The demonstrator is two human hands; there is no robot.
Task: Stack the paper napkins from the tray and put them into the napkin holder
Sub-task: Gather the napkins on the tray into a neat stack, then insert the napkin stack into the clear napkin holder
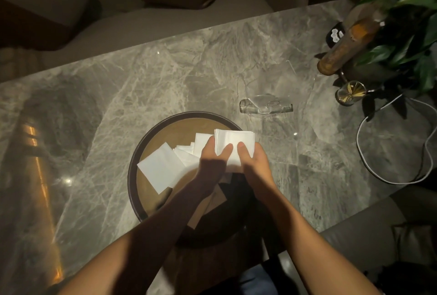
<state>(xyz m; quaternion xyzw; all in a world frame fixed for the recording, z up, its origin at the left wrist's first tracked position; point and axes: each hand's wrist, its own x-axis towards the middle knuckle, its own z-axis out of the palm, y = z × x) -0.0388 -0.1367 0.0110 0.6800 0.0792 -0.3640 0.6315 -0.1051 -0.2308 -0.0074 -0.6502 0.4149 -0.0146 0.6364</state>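
A round brown tray [151, 138] with a dark rim lies on the marble table in front of me. Both hands hold a stack of white paper napkins [234, 139] over the tray's right rim. My left hand [214, 160] grips its left edge, and my right hand [253, 162] grips its right edge with the thumb on top. Loose white napkins [163, 167] lie spread on the tray to the left. A clear glass napkin holder [266, 105] stands on the table just beyond the tray, to the right.
At the far right stand a wooden cylinder [347, 44], a small jar of toothpicks [350, 92] and a leafy plant [406, 34]. A white cable [364, 160] loops over the table's right side. Cushioned seats lie beyond the far edge.
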